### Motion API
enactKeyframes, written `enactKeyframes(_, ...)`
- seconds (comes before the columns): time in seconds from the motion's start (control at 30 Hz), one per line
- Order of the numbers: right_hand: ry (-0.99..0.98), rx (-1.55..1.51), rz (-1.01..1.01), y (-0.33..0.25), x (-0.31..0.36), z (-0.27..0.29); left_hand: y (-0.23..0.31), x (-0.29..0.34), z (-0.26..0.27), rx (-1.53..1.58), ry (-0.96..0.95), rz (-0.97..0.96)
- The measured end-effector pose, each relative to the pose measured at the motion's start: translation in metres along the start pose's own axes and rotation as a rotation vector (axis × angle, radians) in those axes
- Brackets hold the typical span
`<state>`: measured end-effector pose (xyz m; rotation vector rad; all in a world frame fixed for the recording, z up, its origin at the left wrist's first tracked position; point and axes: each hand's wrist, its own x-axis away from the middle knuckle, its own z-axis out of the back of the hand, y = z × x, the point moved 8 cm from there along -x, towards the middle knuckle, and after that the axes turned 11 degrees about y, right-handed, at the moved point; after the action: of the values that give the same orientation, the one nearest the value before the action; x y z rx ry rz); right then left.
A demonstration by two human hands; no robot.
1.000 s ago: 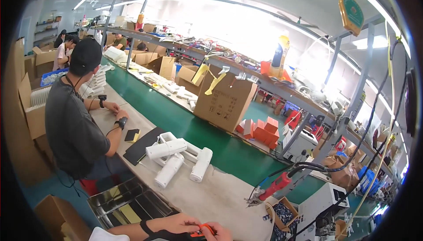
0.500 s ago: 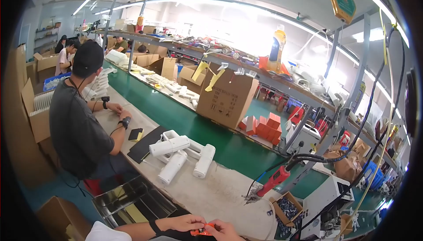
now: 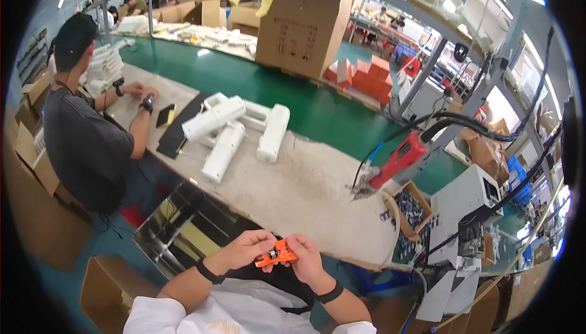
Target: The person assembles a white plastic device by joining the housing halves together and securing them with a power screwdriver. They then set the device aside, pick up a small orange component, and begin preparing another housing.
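Note:
A small orange object (image 3: 278,253) with dark and silver parts in its middle is held between my two hands, just off the near edge of the worktable (image 3: 305,200). I cannot make out its kind. My left hand (image 3: 253,247) pinches its left end between thumb and fingers. At the other end, the fingers and thumb of my right hand (image 3: 306,254) close round it. Beyond my hands, several white cylindrical housings with handles (image 3: 223,154) lie in a pile on the table, touched by neither hand.
A red power tool (image 3: 400,160) hangs on black cables at the table's right, beside a small carton of dark parts (image 3: 410,209). At left a co-worker (image 3: 82,126) works at the same table. Dark glossy panels (image 3: 183,227) lie left of my arms. A green belt (image 3: 305,105) runs behind.
My view has tilted down, so more of my arms shows. My hands are raised with the orange object, which is now more plainly visible. The white housings have not moved on the table.

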<state>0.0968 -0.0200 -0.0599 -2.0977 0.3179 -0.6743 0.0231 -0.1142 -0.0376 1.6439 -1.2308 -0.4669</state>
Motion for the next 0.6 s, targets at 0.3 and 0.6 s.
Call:
enactKeyframes(0.3, 0.048, 0.134, 0.049, 0.006, 0.007, 0.014, -0.016, 0.003, 0.006, 0.043, -0.094, 0.109)
enactKeyframes(0.6, 0.016, 0.267, 0.122, 0.002, -0.002, 0.007, -0.017, -0.015, 0.032, 0.02, -0.013, 0.056)
